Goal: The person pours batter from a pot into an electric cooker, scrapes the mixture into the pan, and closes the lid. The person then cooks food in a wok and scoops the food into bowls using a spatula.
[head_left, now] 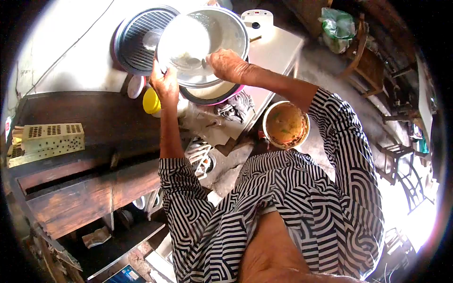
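Note:
A shiny metal pot is tilted toward me over a round vessel with a dark and pink rim. Its near-left edge is gripped by my left hand, fingers closed around the rim. Inside the pot, my right hand is closed on a spoon, whose bowl end lies against the inner wall. Pale whitish stuff shows in the pot; glare hides its detail. Behind the pot to the left sits a round, dark ridged tray.
A bucket with brownish contents stands below the white table. A crumpled striped cloth lies at the table's near edge. A yellow tub and a perforated utensil basket are on the left. A wooden chair stands right.

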{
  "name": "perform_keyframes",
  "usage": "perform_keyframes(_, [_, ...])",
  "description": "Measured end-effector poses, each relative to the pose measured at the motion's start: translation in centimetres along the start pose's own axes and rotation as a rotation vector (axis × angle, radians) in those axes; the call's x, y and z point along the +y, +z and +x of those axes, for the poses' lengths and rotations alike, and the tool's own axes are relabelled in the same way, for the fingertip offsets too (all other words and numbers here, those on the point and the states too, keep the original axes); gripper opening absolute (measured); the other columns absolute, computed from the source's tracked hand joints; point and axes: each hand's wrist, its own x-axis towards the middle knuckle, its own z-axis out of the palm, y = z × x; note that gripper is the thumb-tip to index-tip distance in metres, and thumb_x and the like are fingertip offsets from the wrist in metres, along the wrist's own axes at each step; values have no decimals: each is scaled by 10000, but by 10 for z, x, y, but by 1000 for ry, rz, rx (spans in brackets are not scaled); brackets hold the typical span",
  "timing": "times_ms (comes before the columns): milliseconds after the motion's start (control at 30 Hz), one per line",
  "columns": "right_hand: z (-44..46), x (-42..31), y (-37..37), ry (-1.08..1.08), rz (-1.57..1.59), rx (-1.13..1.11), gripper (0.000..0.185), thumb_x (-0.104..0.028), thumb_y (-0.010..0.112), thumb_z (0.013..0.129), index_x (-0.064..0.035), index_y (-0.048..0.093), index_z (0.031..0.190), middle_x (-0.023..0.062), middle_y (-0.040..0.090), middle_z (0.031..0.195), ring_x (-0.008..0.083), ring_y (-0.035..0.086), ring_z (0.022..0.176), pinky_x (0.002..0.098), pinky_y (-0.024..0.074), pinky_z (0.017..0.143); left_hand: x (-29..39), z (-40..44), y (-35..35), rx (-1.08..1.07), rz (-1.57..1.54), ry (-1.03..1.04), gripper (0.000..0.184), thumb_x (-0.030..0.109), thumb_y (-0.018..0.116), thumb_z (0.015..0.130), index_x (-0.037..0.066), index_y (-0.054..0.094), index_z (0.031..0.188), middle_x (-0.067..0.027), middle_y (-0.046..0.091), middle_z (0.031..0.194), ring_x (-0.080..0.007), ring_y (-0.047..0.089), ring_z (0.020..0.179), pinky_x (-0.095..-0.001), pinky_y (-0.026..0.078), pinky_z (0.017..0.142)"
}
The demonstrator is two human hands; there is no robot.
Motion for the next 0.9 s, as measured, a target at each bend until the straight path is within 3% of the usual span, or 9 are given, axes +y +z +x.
perform_keyframes(67, [4,-1,-8,28,39,20,180,-92,459,765,-6,564,883,182,589,698,271,603,675,361,474,636,1,4,3,5,29,41,527,-119,388,665,-18,423,1181,-113,558,1015,-163,528,888,-262,392,816])
perform_keyframes(133, [10,-14,-12,-39,355,411,201,-117,480,779,-16,565,932,157,598,698,271,603,671,353,471,629,4,3,5,4,87,-7,538,-122,384,656,-20,419,1183,-120,558,1024,-176,530,900,-268,391,824])
perform_keyframes(200, [18,-30,-22,120,599,362,188,-132,506,775,-23,602,893,151,600,697,284,598,673,337,470,654,7,5,8,-10,90,13,543,-127,379,656,-20,417,1187,-125,553,1040,-182,528,921,-275,390,834])
perform_keyframes(367, [24,13,33,95,42,12,215,-120,455,739,-11,631,796,167,605,690,281,602,677,335,474,681,7,5,5,32,102,-52,527,-124,395,673,-12,420,1187,-133,546,1058,-179,524,938,-278,383,843])
perform_keyframes(400, [28,17,24,229,200,-23,209,-109,465,735,7,627,799,181,603,695,282,605,674,330,476,680,9,4,4,22,218,-85,514,-118,407,681,-11,423,1184,-137,548,1054,-178,526,932,-275,383,840])
perform_keyframes(533, [43,-4,-21,18,468,317,160,-85,524,734,8,622,819,183,606,725,278,606,677,325,470,677,1,7,2,53,132,-142,449,-101,423,680,-39,452,1125,-91,544,1017,-163,512,901,-256,389,808])
perform_keyframes(667, [67,-1,-24,-113,403,368,168,-83,509,746,-5,623,842,192,596,708,288,599,652,332,473,648,-1,12,-1,20,96,-126,456,-90,433,687,-12,458,1136,-124,565,991,-180,539,875,-274,402,797])
perform_keyframes(800, [63,27,1,271,374,635,164,-87,477,764,-9,610,822,190,591,698,310,597,641,341,481,600,-13,16,-6,71,210,-92,440,-58,458,696,16,477,1129,-150,594,927,-208,575,821,-295,428,754])
perform_keyframes(900, [48,25,11,355,337,487,147,-106,512,745,13,592,777,202,582,671,309,595,631,352,480,594,5,17,0,99,152,-230,435,-47,466,697,22,484,1126,-146,598,933,-212,577,827,-302,426,757])
